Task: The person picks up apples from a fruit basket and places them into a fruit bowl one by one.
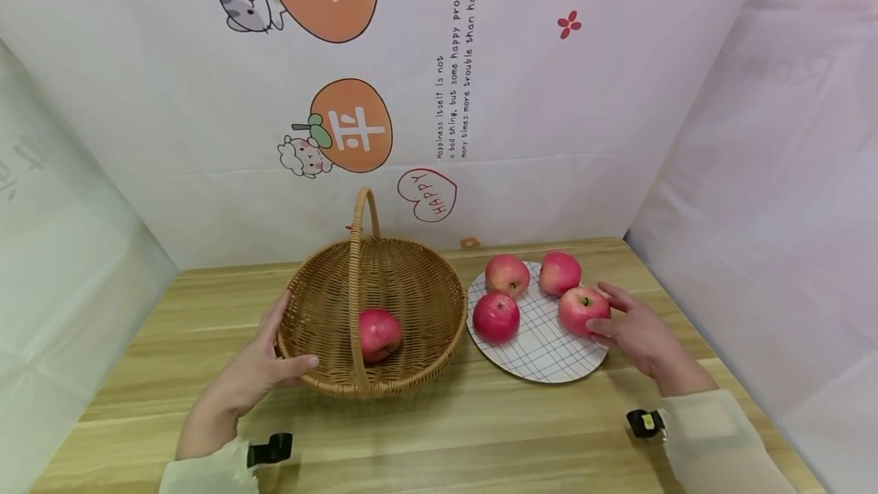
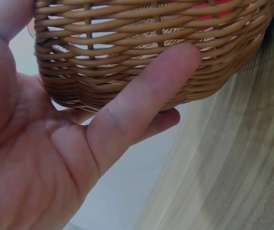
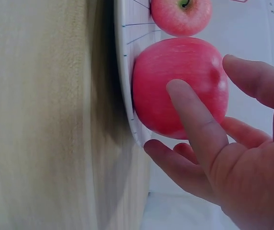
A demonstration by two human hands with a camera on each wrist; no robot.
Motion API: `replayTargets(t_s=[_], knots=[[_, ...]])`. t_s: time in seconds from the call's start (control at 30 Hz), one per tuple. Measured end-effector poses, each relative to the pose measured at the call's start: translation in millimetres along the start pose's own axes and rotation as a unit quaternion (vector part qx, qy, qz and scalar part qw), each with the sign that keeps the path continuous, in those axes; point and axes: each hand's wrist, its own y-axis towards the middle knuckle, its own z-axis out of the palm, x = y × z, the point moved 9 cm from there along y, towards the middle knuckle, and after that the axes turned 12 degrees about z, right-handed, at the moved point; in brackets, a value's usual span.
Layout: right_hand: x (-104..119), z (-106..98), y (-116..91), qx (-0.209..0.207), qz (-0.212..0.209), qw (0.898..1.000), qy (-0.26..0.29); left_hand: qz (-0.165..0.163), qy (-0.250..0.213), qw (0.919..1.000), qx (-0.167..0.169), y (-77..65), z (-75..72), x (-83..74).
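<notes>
A round wicker basket [image 1: 411, 250] with a tall handle stands on the table, one red apple [image 1: 379, 335] inside it. My left hand [image 1: 264, 360] rests against the basket's left side, thumb and fingers spread along the outer wall; in the left wrist view the fingers [image 2: 146, 93] look straight. Right of the basket, a round checked plate [image 1: 545, 353] bears several red apples. Around the rightmost apple [image 1: 575, 309] my right hand [image 1: 641, 330] has its thumb and fingers spread. One digit overlaps that apple [image 3: 160, 62] in the right wrist view; firm contact is unclear.
Three other apples, at back left [image 1: 507, 274], back right [image 1: 560, 273] and front left [image 1: 496, 319], share the plate. Behind the wooden table [image 1: 439, 441] hangs a printed white cloth [image 1: 521, 97]; white cloth also encloses both sides.
</notes>
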Motion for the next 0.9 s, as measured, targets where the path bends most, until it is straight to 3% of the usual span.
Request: replayTargets(t_s=[0.57, 0.77, 0.9], knots=[[21.2, -17.8, -16.3, 0.004, -0.002, 1.0, 0.028, 0.001, -0.003, 1.0, 0.0, 0.2, 0.2, -3.5], [40.0, -13.4, -25.5, 0.002, -0.032, 0.998, 0.053, -0.001, -0.004, 1.0, -0.001, 0.0, 0.1, -2.5], [55.3, -1.6, -33.0, -0.001, -0.064, 0.997, 0.03, 0.008, 0.003, 1.0, 0.0, 0.8, -0.4, -4.4]])
